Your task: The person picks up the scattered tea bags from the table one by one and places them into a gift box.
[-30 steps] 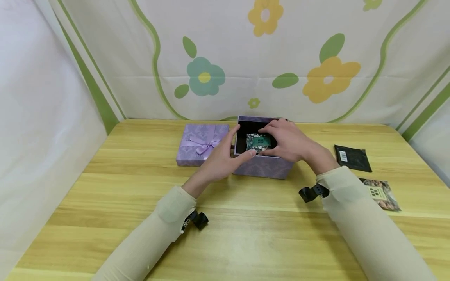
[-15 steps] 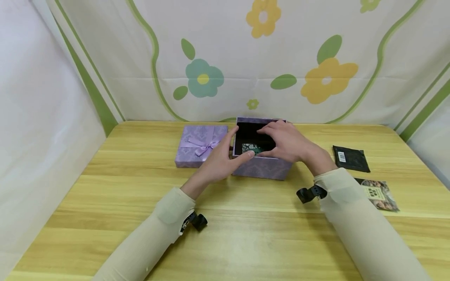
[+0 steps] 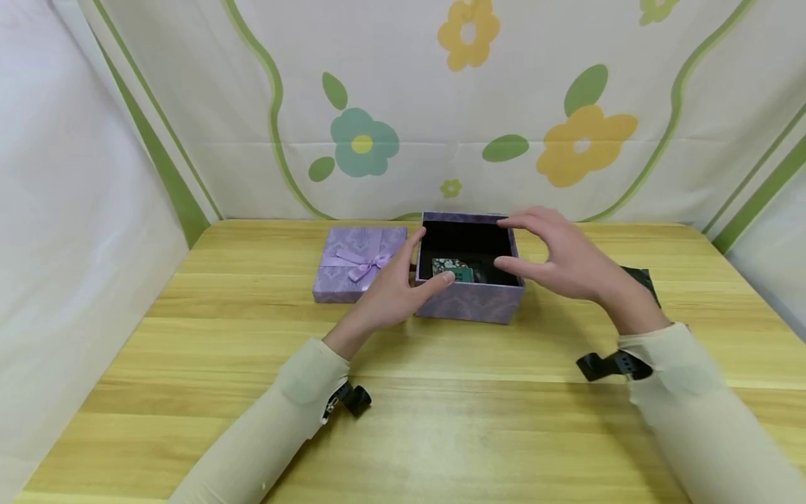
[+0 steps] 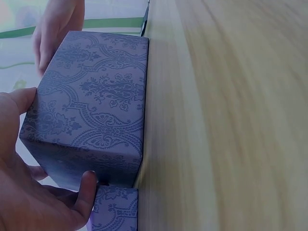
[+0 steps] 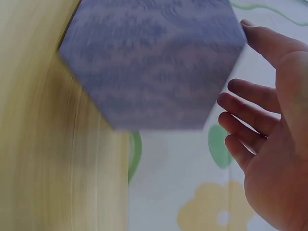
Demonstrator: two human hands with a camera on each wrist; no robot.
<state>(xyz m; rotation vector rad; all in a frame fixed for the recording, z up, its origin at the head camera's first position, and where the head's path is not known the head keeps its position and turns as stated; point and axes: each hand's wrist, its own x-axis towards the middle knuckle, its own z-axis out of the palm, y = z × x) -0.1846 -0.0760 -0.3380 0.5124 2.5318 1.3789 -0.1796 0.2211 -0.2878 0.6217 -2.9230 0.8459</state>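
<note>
At the far left of the wooden surface (image 3: 252,336) lies the lilac lid (image 3: 357,263), flat, bow side up, just beside the open box (image 3: 469,302) and slightly behind its front wall. Set there, it leaves the box mouth free.

Next comes the left hand (image 3: 395,285). Its grip is spread around the box's near left corner: the thumb rests on the front edge of the rim, the fingers reach up along the left wall. The left wrist view shows the same hold from low down, the palm (image 4: 33,202) and a fingertip against the patterned purple side, with the lid's edge (image 4: 115,209) just below. By the look of it, this hand braces the box so it does not slide.

The box stands upright near the middle of the surface, toward the back. Its inside is black, and a small green packet (image 3: 452,268) lies on the floor of it, toward the front left corner, touched by neither hand.

To the right, the right hand (image 3: 567,259) hovers above the box's right wall, apart from it. Its fingers are loosely curved and spread, pinching nothing; the right wrist view shows the bare palm (image 5: 274,163) beside the blurred box (image 5: 154,62).

Farther right, a dark packet (image 3: 642,278) peeks out behind that wrist.
</note>
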